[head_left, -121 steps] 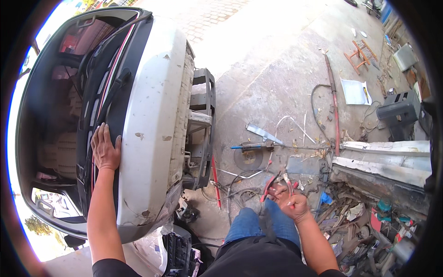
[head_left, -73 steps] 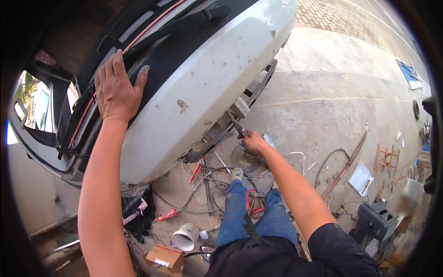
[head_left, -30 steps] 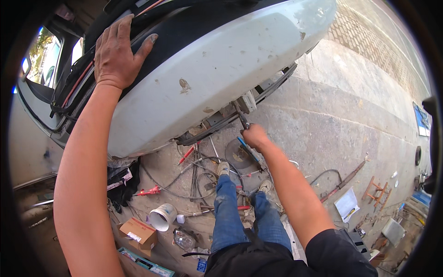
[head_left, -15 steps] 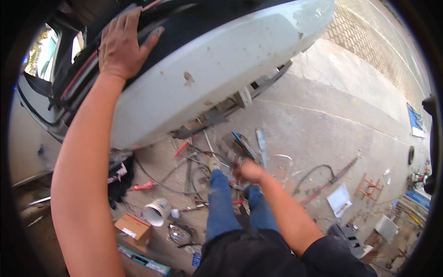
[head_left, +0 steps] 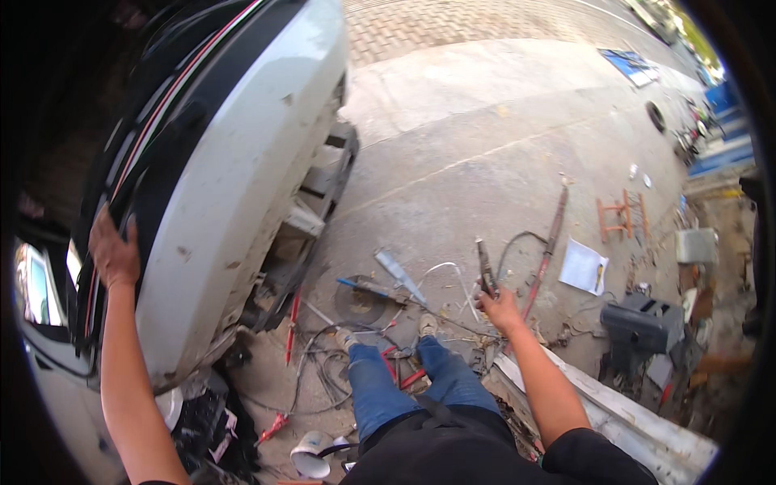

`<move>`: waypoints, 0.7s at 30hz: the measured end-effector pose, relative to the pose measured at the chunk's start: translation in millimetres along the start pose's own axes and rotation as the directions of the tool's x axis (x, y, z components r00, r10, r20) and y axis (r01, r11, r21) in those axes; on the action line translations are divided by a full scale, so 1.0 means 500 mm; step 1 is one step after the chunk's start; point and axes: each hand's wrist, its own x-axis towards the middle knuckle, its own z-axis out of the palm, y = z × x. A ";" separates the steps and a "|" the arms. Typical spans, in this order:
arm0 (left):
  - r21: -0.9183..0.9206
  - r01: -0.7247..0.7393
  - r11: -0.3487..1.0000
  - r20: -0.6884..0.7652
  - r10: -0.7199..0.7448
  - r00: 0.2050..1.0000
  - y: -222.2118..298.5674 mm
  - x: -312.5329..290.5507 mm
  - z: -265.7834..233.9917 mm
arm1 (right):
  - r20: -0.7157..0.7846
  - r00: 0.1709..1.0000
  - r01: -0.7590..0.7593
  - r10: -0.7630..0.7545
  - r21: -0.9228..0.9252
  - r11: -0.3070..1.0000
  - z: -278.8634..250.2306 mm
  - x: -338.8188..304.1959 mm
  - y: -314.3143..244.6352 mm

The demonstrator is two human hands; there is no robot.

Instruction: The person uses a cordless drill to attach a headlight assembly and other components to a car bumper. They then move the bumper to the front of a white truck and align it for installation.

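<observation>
My left hand (head_left: 115,252) lies with its fingers apart on the black trim of a vehicle, beside a striped red, white and green edge. Below that trim curves the vehicle's scuffed white body panel (head_left: 214,174), with metal brackets (head_left: 303,217) exposed along its lower edge. Out over the floor to the right, my right hand (head_left: 501,310) is closed round a dark metal tool (head_left: 486,267) that looks like pliers. The tool points away from me; part of its handle is hidden in my grip.
Cables (head_left: 319,380), a round disc (head_left: 361,301) and red-handled tools crowd the floor around my feet. A white bucket (head_left: 310,455) lies near my left leg. To the right are a long white metal strip (head_left: 614,408), dark plastic part (head_left: 638,325), paper (head_left: 584,267) and orange frame (head_left: 622,215).
My view has turned right, so the vehicle now stands further left. My right hand has moved with the tool from in front of my legs out to the right. My left hand still rests on the vehicle.
</observation>
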 end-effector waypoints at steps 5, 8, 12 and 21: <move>0.011 -0.022 1.000 -0.032 0.022 0.999 -0.009 -0.001 0.015 | 0.043 0.986 0.156 -0.163 0.141 0.978 0.045 -0.076 -0.073; -0.016 -0.019 1.000 -0.032 0.019 0.999 -0.009 -0.003 0.007 | 0.048 0.987 0.150 -0.155 0.100 0.984 0.081 -0.081 -0.107; -0.045 -0.018 0.999 -0.040 0.016 0.999 0.005 -0.001 -0.011 | 0.143 0.985 0.110 -0.099 -0.076 0.991 0.121 -0.049 -0.104; -0.087 0.032 0.996 -0.013 -0.033 0.999 0.024 0.001 -0.041 | 0.422 0.825 -0.411 0.376 -0.008 0.912 0.269 0.051 -0.078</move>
